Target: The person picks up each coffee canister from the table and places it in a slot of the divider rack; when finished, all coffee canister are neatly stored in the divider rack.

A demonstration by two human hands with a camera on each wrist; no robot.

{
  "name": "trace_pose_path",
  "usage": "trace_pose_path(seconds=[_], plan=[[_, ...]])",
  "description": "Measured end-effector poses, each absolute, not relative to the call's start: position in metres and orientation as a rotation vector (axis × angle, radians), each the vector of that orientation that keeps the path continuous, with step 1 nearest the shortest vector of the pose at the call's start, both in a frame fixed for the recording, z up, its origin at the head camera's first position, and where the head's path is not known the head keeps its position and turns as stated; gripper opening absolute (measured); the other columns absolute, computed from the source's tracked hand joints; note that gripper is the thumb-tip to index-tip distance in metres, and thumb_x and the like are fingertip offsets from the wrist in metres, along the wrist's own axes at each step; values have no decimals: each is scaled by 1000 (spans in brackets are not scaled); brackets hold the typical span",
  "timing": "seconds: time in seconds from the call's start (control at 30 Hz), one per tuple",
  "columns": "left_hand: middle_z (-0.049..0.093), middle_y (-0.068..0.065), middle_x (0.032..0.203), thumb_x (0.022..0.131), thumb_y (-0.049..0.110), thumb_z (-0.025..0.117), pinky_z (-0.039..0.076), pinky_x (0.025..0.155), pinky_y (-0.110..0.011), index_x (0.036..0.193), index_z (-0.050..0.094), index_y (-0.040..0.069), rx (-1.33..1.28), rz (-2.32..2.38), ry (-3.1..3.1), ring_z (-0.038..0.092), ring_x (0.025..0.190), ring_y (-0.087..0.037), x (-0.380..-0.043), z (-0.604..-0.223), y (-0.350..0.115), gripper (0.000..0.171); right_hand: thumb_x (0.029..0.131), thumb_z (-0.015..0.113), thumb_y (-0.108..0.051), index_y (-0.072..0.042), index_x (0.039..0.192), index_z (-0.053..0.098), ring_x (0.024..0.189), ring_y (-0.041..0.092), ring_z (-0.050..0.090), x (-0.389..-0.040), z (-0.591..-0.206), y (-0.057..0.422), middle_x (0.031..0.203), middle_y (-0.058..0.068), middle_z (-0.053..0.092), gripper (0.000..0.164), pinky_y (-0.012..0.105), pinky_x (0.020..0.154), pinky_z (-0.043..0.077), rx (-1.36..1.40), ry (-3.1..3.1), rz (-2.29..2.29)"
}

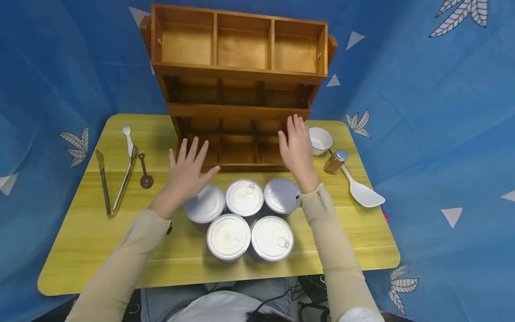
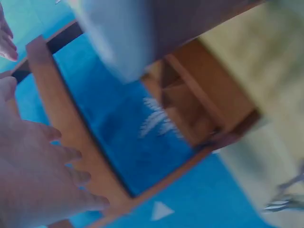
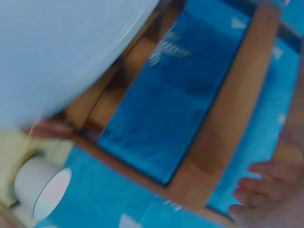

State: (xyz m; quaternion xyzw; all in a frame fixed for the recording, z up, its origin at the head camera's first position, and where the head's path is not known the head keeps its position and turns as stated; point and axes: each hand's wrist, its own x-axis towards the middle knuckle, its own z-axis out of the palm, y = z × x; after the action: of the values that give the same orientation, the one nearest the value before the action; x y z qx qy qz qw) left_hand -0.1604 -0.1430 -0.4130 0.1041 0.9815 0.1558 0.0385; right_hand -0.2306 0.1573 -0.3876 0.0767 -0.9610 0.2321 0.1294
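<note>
Both hands are empty, held over the table with fingers extended. My left hand, fingers spread, hovers above the back-left can, before the lower left of a three-tier wooden rack. Higher up, my right hand overlaps the rack's lower right corner; I cannot tell if it touches the wood. Several cans with pale lids stand grouped between my forearms. In the left wrist view, that hand appears beside the rack's slats, with a blurred can close to the camera. The right wrist view shows the other hand at its edge.
On the left lie metal tongs, a white fork and a brown spoon. A white bowl, a spice jar and a white spatula are on the right. The table meets blue cloth behind.
</note>
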Motion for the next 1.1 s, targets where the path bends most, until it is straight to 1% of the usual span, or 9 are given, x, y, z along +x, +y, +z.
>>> trace_pose_path(seconds=[0.37,0.43,0.57,0.63,0.73,0.8,0.9,1.0,1.1], plan=[[13,-22,163,107,34,34,5,118,-70,158,12,5,260,1303,2702,7,150,-49,-94,-503,-194,62,105,40,-15,7,144,43,142,34,40,-285,-392,199,151,23,44,45,43,119,35,181,-2750,400],[14,-22,163,107,31,34,10,122,-60,157,15,4,223,1481,2564,11,150,-46,-85,-515,-194,60,104,42,-14,8,142,45,141,35,42,-289,-393,201,149,24,45,44,43,118,37,203,-2728,380],[22,-25,160,107,25,33,23,118,-15,153,22,-4,164,1756,2363,21,150,-36,-74,-529,-190,56,102,44,-13,9,144,42,141,35,42,-296,-394,201,149,25,44,47,43,117,37,200,-2692,352],[23,-31,157,107,22,33,22,107,0,150,24,-10,183,1857,2324,25,150,-19,-70,-534,-187,54,102,45,-13,9,145,40,142,35,40,-298,-394,199,151,26,42,49,43,118,37,193,-2691,340],[19,-38,154,106,16,31,21,102,5,149,21,-15,266,1949,2304,26,143,5,-66,-539,-187,54,102,45,-13,10,145,38,143,36,38,-301,-392,195,151,27,41,50,43,118,36,191,-2699,319],[16,-39,155,104,11,34,21,103,4,150,18,-14,325,1959,2314,26,135,18,-64,-543,-188,55,102,45,-13,10,145,37,143,36,38,-303,-391,193,151,27,41,50,43,118,36,194,-2700,309],[19,-35,157,98,7,52,23,109,-2,155,15,-4,356,1872,2421,27,132,19,-63,-550,-188,69,102,44,-14,9,146,37,144,34,37,-306,-390,192,152,26,40,50,42,118,37,186,-2699,298],[25,-24,160,84,10,76,23,123,-29,159,12,15,325,1782,2502,29,142,1,-65,-557,-183,99,103,44,-15,8,147,37,145,34,36,-307,-393,190,153,24,40,50,43,117,38,173,-2700,289],[30,-16,158,69,12,89,17,121,-58,158,9,28,265,1797,2483,29,146,-24,-67,-566,-176,121,102,45,-15,7,146,38,144,33,38,-306,-398,188,153,24,41,50,44,114,42,168,-2707,269]])
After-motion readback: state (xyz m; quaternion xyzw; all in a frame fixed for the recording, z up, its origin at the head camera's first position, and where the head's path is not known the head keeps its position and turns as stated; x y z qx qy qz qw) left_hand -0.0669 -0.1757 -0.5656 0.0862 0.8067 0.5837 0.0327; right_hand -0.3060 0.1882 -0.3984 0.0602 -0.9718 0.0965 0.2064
